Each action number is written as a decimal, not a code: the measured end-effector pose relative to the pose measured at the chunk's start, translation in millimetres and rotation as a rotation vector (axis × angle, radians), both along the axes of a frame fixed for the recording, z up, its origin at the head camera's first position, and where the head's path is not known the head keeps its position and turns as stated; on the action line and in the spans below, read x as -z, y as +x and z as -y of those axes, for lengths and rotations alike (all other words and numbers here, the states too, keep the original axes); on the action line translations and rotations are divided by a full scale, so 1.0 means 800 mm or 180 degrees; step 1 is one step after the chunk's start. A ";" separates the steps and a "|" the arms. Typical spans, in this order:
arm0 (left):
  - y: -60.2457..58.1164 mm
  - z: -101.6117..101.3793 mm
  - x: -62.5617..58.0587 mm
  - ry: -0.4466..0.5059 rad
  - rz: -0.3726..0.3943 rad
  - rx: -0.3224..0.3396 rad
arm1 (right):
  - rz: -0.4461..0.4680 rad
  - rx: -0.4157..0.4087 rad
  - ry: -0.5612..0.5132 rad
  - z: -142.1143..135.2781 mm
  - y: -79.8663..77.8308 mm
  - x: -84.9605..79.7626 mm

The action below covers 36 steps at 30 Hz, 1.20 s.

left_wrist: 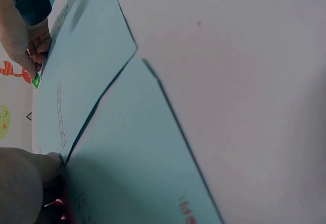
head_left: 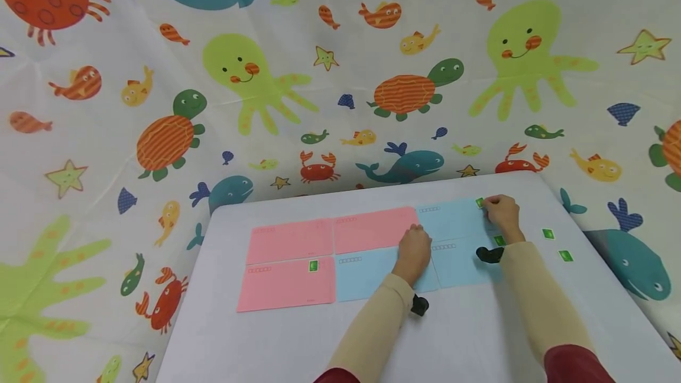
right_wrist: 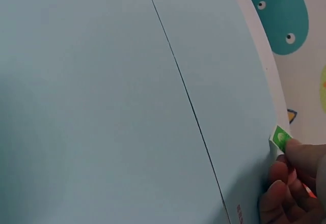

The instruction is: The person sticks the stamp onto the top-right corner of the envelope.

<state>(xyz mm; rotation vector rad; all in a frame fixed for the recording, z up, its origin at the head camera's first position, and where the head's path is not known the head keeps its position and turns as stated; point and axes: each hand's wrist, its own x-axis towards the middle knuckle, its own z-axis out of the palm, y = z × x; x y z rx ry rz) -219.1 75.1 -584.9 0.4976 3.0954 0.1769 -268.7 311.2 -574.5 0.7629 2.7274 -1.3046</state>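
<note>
My right hand (head_left: 503, 217) pinches a small green stamp (right_wrist: 280, 137) between thumb and fingers. It holds the stamp at the upper right corner of the far right blue envelope (head_left: 452, 223). My left hand (head_left: 414, 253) rests where the upper pink envelope (head_left: 372, 232) meets the blue ones, its thumb touching the seam in the left wrist view. Under the left forearm side lies the lower middle blue envelope (head_left: 364, 276). The lower right blue envelope (head_left: 460, 268) has a green stamp (head_left: 499, 240) near its upper right corner.
The lower left pink envelope (head_left: 287, 288) bears a green stamp (head_left: 314, 265); another pink envelope (head_left: 289, 238) lies above it. Two loose stamps, one (head_left: 548, 233) behind the other (head_left: 566, 256), lie on the white table (head_left: 213, 341) at right. A patterned curtain (head_left: 330, 105) hangs behind.
</note>
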 end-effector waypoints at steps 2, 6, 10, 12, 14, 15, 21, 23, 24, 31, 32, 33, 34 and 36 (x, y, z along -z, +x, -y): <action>0.001 -0.003 -0.001 0.0016 0.0007 0.0004 | 0.0014 0.0016 0.0090 -0.001 0.002 -0.002; 0.003 -0.008 -0.001 0.0004 -0.0024 -0.0016 | -0.0015 0.0003 0.0295 -0.002 0.003 -0.002; 0.004 -0.008 -0.001 -0.0050 0.0019 -0.0063 | 0.0037 -0.0028 0.0367 -0.003 0.000 0.003; 0.006 -0.006 -0.002 -0.0049 0.0046 -0.0063 | 0.0078 -0.0021 0.0391 -0.002 0.000 0.007; 0.008 -0.004 -0.001 -0.0048 0.0058 -0.0060 | 0.0112 -0.0005 0.0406 0.001 0.000 0.010; 0.008 -0.002 -0.001 -0.0046 0.0053 -0.0058 | 0.0113 0.0003 0.0416 0.002 0.000 0.012; 0.008 -0.001 0.003 0.0022 -0.0017 -0.0049 | 0.0079 0.0027 0.0418 0.004 0.000 0.013; 0.007 0.000 0.004 0.0006 -0.0037 -0.0027 | 0.0067 0.0030 0.0424 0.004 0.000 0.013; 0.006 0.000 0.005 -0.0010 -0.0043 -0.0014 | 0.0066 0.0030 0.0428 0.004 0.000 0.013; 0.006 0.003 0.007 -0.0068 -0.0103 0.0016 | 0.0028 0.0008 0.0447 0.006 0.000 0.017; 0.006 0.003 0.007 -0.0075 -0.0109 0.0010 | 0.0014 0.0003 0.0454 0.006 0.001 0.017; 0.007 0.003 0.006 -0.0088 -0.0109 0.0003 | 0.0002 0.0010 0.0447 0.006 0.002 0.016; 0.007 0.003 0.006 -0.0095 -0.0104 -0.0003 | -0.0011 0.0023 0.0436 0.006 0.003 0.015; 0.008 0.002 0.005 -0.0103 -0.0098 0.0001 | -0.0038 0.0097 0.0386 0.005 0.006 0.012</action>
